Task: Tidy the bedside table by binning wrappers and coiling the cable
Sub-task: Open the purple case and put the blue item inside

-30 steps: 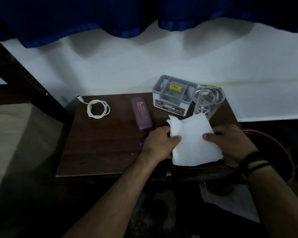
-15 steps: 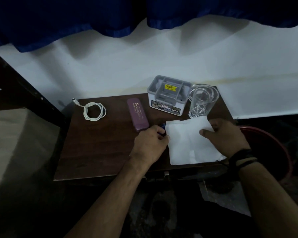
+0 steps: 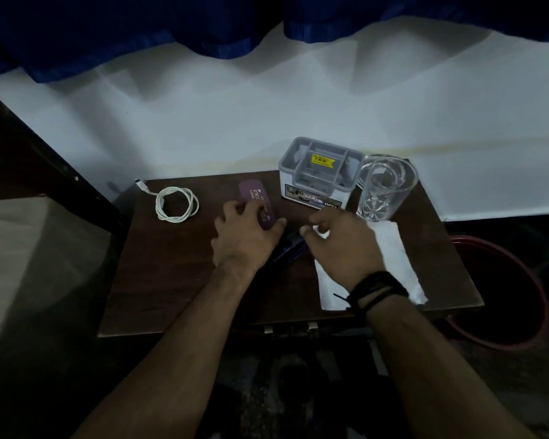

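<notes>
A white cable (image 3: 176,204) lies coiled at the back left of the brown bedside table (image 3: 178,280), its plug pointing towards the wall. My left hand (image 3: 244,236) closes over the near end of a purple case (image 3: 252,193), fingers on its left side and thumb on its right. A dark blue object (image 3: 287,248) lies between my hands; what it is cannot be told. My right hand (image 3: 346,248) hovers with bent, spread fingers over the far corner of a folded white tissue (image 3: 396,258), which lies flat on the table's right side.
A grey compartment box (image 3: 317,175) with a yellow sticker and a clear glass (image 3: 384,188) stand at the back right. A red bin (image 3: 514,296) sits on the floor just right of the table. A dark bed frame (image 3: 45,160) runs along the left.
The tissue, held up in both hands a second ago, now lies folded on the table. My left hand has moved left onto the purple case, and my right hand has let go of the tissue.
</notes>
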Action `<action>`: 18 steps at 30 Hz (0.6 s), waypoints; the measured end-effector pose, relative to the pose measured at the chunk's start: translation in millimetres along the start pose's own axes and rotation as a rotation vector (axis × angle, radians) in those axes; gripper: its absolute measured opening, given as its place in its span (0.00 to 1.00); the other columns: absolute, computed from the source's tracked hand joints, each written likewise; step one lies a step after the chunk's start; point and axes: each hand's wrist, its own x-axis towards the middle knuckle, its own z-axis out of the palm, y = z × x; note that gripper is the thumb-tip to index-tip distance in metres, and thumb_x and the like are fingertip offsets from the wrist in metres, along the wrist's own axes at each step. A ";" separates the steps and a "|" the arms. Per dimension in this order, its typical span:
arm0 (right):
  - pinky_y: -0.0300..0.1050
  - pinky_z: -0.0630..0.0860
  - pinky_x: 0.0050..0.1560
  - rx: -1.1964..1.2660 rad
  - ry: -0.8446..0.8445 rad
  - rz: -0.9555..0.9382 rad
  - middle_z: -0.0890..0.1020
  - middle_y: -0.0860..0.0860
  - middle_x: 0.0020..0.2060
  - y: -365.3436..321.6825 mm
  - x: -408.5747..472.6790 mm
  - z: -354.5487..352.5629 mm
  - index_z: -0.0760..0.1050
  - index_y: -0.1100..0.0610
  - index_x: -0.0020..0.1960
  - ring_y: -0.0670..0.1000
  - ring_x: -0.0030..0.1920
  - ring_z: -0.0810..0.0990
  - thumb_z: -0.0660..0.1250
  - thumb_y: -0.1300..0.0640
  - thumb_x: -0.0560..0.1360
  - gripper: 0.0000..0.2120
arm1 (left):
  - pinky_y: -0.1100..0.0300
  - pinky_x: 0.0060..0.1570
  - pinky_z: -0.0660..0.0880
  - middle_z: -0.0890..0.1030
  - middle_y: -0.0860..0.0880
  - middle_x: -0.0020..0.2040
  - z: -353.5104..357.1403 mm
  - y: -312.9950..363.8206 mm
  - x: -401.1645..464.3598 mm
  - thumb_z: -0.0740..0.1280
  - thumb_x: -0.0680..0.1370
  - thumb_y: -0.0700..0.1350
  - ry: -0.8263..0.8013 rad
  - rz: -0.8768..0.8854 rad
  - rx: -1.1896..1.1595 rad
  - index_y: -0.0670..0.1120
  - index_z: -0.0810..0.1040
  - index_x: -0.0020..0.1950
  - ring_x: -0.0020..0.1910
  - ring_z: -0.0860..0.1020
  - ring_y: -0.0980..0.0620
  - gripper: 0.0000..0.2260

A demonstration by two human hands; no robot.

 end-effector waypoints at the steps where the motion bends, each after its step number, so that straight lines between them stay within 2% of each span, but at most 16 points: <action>1: 0.50 0.78 0.57 0.006 -0.012 -0.003 0.85 0.51 0.52 -4.5 2.2 6.3 0.82 0.50 0.54 0.55 0.55 0.82 0.69 0.47 0.76 0.10 | 0.39 0.61 0.73 0.66 0.46 0.70 2.2 0.4 4.7 0.68 0.74 0.67 -0.013 -0.009 0.005 0.56 0.71 0.69 0.69 0.68 0.38 0.27; 4: 0.51 0.78 0.56 0.013 -0.042 -0.008 0.85 0.49 0.52 -12.2 5.6 18.4 0.82 0.50 0.54 0.54 0.55 0.82 0.69 0.46 0.75 0.11 | 0.41 0.61 0.73 0.69 0.43 0.69 4.0 -3.1 15.3 0.72 0.73 0.60 -0.032 -0.009 -0.053 0.52 0.68 0.72 0.67 0.72 0.36 0.30; 7: 0.49 0.78 0.57 0.105 -0.020 -0.015 0.86 0.48 0.51 -14.5 6.9 21.9 0.83 0.51 0.54 0.51 0.54 0.82 0.70 0.49 0.76 0.09 | 0.45 0.62 0.73 0.74 0.41 0.66 -3.2 -16.7 16.0 0.72 0.72 0.53 0.024 0.006 -0.126 0.50 0.70 0.71 0.64 0.73 0.36 0.28; 10: 0.47 0.78 0.56 0.425 -0.021 0.033 0.85 0.48 0.47 -20.6 9.2 23.1 0.83 0.53 0.54 0.48 0.50 0.82 0.72 0.53 0.76 0.08 | 0.48 0.62 0.75 0.80 0.46 0.62 -19.5 -34.8 5.4 0.71 0.70 0.53 0.138 0.027 -0.228 0.51 0.74 0.67 0.61 0.78 0.42 0.26; 13: 0.46 0.76 0.43 0.880 -0.153 0.297 0.84 0.50 0.48 -34.2 8.8 22.7 0.80 0.50 0.59 0.47 0.49 0.82 0.72 0.51 0.76 0.13 | 0.62 0.57 0.75 0.83 0.57 0.56 -38.5 -45.7 -16.8 0.72 0.69 0.50 0.197 0.081 -0.464 0.53 0.77 0.63 0.54 0.80 0.59 0.23; 15: 0.44 0.75 0.40 1.094 -0.282 0.468 0.85 0.51 0.49 -40.2 8.7 22.5 0.78 0.49 0.63 0.49 0.54 0.81 0.73 0.51 0.75 0.16 | 0.71 0.53 0.73 0.82 0.61 0.53 -47.5 -44.5 -30.2 0.73 0.70 0.45 0.158 0.155 -0.633 0.53 0.77 0.61 0.51 0.79 0.68 0.20; 17: 0.45 0.76 0.42 1.243 -0.396 0.517 0.86 0.51 0.50 -42.5 9.0 21.9 0.77 0.51 0.64 0.51 0.59 0.80 0.74 0.50 0.75 0.18 | 0.66 0.54 0.75 0.83 0.60 0.53 -52.3 -40.7 -33.7 0.73 0.74 0.39 0.085 0.224 -0.740 0.52 0.78 0.61 0.51 0.80 0.66 0.18; 18: 0.47 0.75 0.45 1.306 -0.442 0.504 0.86 0.49 0.48 -43.1 10.0 22.1 0.78 0.51 0.62 0.51 0.58 0.80 0.73 0.50 0.76 0.16 | 0.61 0.53 0.77 0.83 0.59 0.53 -55.2 -37.8 -32.8 0.72 0.75 0.36 0.049 0.241 -0.773 0.51 0.78 0.61 0.51 0.80 0.65 0.17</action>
